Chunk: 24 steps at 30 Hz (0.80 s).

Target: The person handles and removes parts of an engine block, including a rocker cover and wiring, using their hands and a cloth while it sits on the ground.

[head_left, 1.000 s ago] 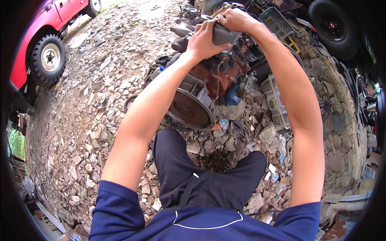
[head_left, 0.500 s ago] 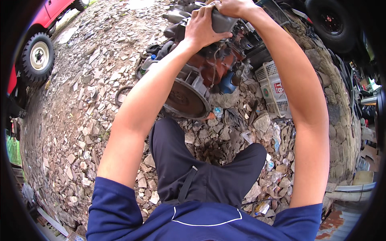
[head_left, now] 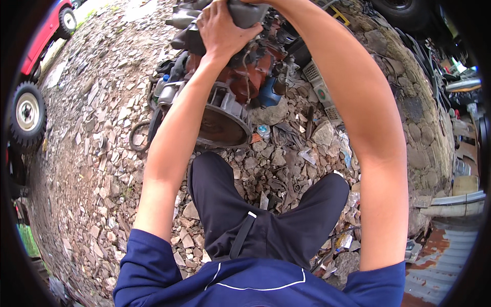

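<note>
An engine (head_left: 240,77) with a rust-red block and a round flywheel (head_left: 222,128) at its near end lies on the rubble in front of me. On its upper part is a smooth dark grey cover (head_left: 247,14). My left hand (head_left: 220,33) grips that cover, fingers over its left side and thumb stretched along the near edge. My right hand (head_left: 261,1) reaches to the cover's far side; the top edge of the picture cuts off nearly all of it, so its fingers are hidden. Dark rounded pipes (head_left: 183,19) stick out left of the cover.
Broken stone and tile (head_left: 102,153) cover the ground. A white plastic crate (head_left: 321,89) and a blue container (head_left: 269,93) sit to the engine's right. A loose wheel (head_left: 28,113) and a red vehicle (head_left: 43,33) are at left, rusty corrugated sheeting (head_left: 445,261) at lower right.
The view has shifted, so the engine sits further left and higher. My left hand stays on the grey cover. My right hand has mostly passed out of the picture at the top.
</note>
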Each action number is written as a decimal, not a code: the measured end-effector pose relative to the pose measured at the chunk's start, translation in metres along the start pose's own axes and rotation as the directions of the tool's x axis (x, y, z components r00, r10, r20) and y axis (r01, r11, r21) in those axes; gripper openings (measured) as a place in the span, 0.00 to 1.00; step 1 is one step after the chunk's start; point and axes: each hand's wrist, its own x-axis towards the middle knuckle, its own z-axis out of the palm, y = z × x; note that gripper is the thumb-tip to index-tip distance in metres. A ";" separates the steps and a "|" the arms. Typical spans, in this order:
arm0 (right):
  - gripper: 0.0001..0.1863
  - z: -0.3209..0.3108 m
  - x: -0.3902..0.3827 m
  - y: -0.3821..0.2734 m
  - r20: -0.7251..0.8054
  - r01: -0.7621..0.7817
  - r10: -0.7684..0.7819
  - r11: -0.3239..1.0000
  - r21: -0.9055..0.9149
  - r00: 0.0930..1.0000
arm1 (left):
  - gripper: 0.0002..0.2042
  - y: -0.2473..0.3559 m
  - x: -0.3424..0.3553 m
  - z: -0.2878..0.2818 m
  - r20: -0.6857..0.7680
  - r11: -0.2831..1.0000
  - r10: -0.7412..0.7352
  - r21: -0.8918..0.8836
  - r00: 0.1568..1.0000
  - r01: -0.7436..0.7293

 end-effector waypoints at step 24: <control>0.12 0.041 -0.009 0.012 -0.335 0.120 -0.200 0.962 -0.244 0.921 | 0.51 -0.025 -0.008 0.021 0.021 0.993 0.055 0.099 0.998 -0.057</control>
